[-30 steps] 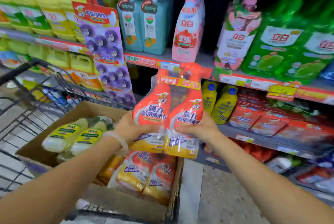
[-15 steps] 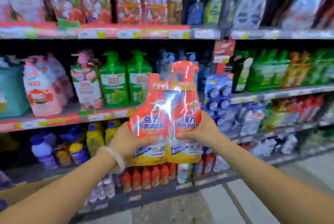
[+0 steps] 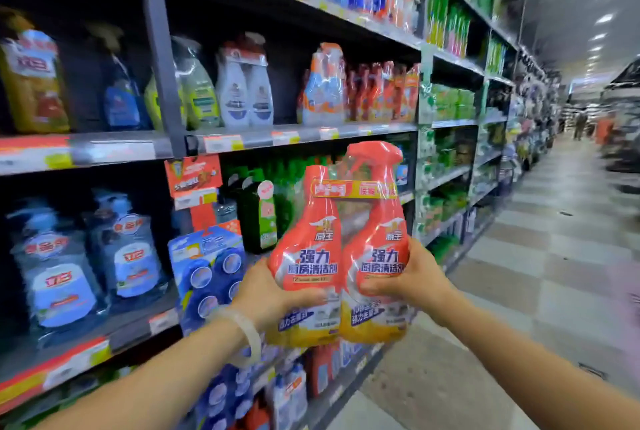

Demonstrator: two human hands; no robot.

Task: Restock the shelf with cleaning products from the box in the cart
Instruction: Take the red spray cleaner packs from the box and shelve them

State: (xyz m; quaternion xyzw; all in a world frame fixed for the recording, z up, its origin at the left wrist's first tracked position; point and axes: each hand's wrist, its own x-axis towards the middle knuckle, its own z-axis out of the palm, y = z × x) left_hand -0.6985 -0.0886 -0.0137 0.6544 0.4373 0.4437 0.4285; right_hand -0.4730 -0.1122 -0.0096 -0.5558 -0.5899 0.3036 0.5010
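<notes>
**Head view: twin-pack carried upright to the shelving**

Left hand and right hand each clasp one side of the shrink-wrapped spray-bottle twin-pack, likely for steadiness. It is airborne at chest height. Beyond, similar orange bottles on the upper shelf suggest its destination.

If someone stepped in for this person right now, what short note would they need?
Left hand and right hand both grip the twin pack of orange spray bottles, upright, in front of the shelves.
Cart and box are out of view.
Done: the pack is in hand.
Left: find its slot, perhaps by the similar orange bottles on the shelf above, set it there, then fetch more.
</notes>
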